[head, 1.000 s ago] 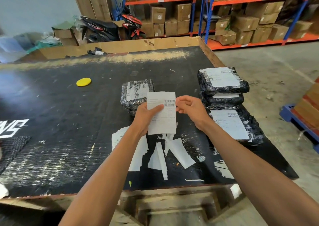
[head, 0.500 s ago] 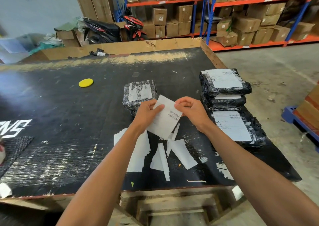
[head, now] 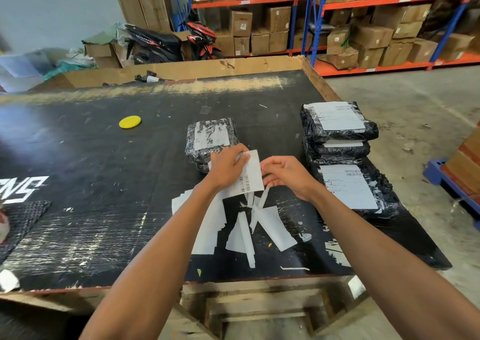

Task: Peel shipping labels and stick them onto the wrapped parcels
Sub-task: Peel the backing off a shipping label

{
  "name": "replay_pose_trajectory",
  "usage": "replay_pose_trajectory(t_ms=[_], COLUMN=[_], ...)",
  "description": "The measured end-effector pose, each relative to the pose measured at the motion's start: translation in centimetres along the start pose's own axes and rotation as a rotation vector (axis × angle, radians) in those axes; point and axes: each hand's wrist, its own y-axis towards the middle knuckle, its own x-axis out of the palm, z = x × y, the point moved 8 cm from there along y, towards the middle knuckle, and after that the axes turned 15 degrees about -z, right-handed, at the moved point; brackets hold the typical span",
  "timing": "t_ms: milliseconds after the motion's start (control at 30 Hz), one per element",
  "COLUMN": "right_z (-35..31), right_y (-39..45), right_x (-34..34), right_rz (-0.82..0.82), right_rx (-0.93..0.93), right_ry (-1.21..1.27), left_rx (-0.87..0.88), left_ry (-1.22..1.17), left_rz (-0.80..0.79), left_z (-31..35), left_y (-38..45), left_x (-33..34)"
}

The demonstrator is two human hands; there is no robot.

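Head camera is showing the left hand (head: 226, 169) holding the label (head: 249, 176) while the right hand (head: 284, 174) is pinching its edge; the parcel (head: 211, 138) is lying just behind, nearer the left hand, mid-bench.

The label (head: 248, 174) in the grip is white with black bar stripes. The parcel (head: 211, 142) just behind it is shiny black. The worktop (head: 104, 183) is black with white scratches. A yellow disc (head: 130, 122) lies far off left.
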Motion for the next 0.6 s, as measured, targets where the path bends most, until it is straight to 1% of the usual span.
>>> replay_pose_trajectory(t_ms=[367,600], right_z=[-0.21,-0.28], right_y=[-0.26,-0.38], right_x=[0.32,0.30], right_rz=[-0.039,-0.019], right_rx=[0.010,0.024], right_ry=[-0.055,-0.069], left_rx=[0.010,0.012], left_ry=[0.029,0.037], left_rz=[0.028,0.027], left_z=[0.58,0.93], left_y=[-0.65,-0.88], left_x=[-0.54,-0.68])
